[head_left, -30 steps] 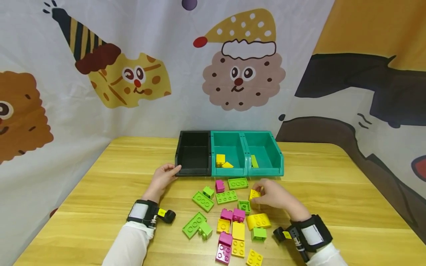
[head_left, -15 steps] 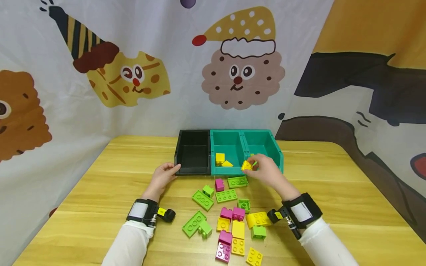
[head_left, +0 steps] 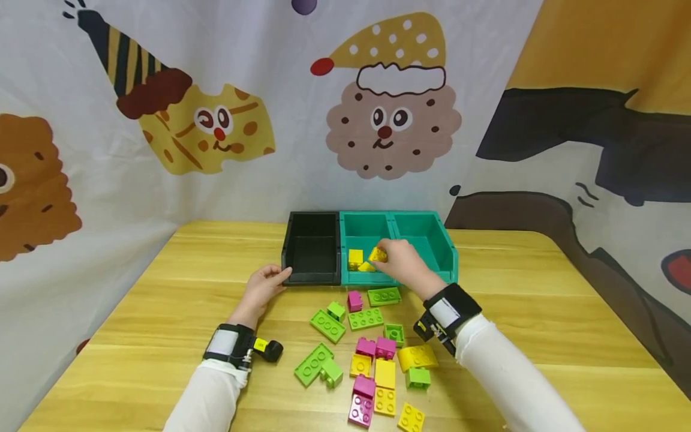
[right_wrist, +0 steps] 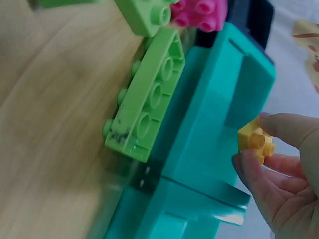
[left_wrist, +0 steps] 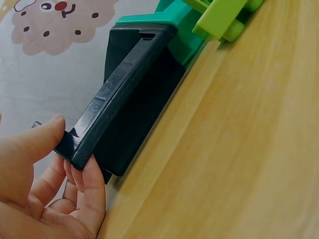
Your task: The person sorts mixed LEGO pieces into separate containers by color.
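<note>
My right hand point(head_left: 402, 259) pinches a yellow building brick point(right_wrist: 256, 141) between thumb and fingers, over the middle teal bin point(head_left: 367, 225). Below it in that bin lie a yellow brick point(head_left: 355, 258) and a yellow wedge-shaped piece point(head_left: 366, 267). With thumb on top and fingers underneath, my left hand point(left_wrist: 65, 184) grips the front corner of the black bin point(left_wrist: 107, 99). That bin stands at the left end of the row, joined to the teal ones. The right teal bin point(head_left: 426, 231) is partly covered by my right hand.
In front of the bins, loose bricks are scattered on the wooden table point(head_left: 178, 312): a green brick point(right_wrist: 144, 99) near the bins, a pink brick point(head_left: 354, 301), a yellow arched brick point(head_left: 418, 358) and several others. A printed cloth point(head_left: 243, 192) hangs behind the bins.
My right hand has picked the yellow brick up from the table's right side and carried it up and left to the middle bin. My left hand stays on the black bin.
</note>
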Tool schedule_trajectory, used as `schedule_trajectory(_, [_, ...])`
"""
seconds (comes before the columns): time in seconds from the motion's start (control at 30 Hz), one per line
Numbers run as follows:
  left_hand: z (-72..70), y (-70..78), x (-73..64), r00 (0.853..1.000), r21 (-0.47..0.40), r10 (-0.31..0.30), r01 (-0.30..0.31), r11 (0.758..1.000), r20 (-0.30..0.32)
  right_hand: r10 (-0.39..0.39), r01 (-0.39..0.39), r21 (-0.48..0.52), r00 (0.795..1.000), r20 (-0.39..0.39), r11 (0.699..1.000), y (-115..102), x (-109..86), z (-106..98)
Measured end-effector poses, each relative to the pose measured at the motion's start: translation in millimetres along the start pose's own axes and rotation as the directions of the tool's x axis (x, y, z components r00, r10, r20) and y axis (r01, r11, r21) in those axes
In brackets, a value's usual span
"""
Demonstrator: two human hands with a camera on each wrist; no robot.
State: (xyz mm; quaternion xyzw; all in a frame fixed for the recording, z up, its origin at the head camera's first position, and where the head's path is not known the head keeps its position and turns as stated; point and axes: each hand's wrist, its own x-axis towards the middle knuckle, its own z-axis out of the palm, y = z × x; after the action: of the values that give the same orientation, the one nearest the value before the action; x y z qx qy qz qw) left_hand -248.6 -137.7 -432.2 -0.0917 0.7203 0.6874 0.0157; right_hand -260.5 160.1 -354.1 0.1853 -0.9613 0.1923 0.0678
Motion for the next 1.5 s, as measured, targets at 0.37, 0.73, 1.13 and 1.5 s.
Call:
schedule_trajectory(0.37, [-1.5,-1.1,-0.6,1.000,0.015,-0.003,0.003,1.000,-0.001,0.026,-0.002,-0.166,0.989,0.144,0.986,-16,14.3,18])
schedule_trajectory(0.73, [-2.4,0.9,-1.6,1.000,-0.001,0.005,-0.005,1.000,0.011,0.128,-0.080,-0.200,0.963,0.239,0.976,-15,22.4,29])
schedule_trajectory(1.13, [-1.2,1.3,-2.1,1.000,-0.008,0.002,-0.002,1.000,0.003,0.037,-0.037,-0.007,0.968,0.248,0.999,-13,14.7,8])
schedule_trajectory(1.5, [-2.6,1.7,-2.9,1.000,0.003,0.003,-0.003,1.000,0.011,0.041,-0.088,0.223,0.978,0.206,0.971,6,-4.9,-40])
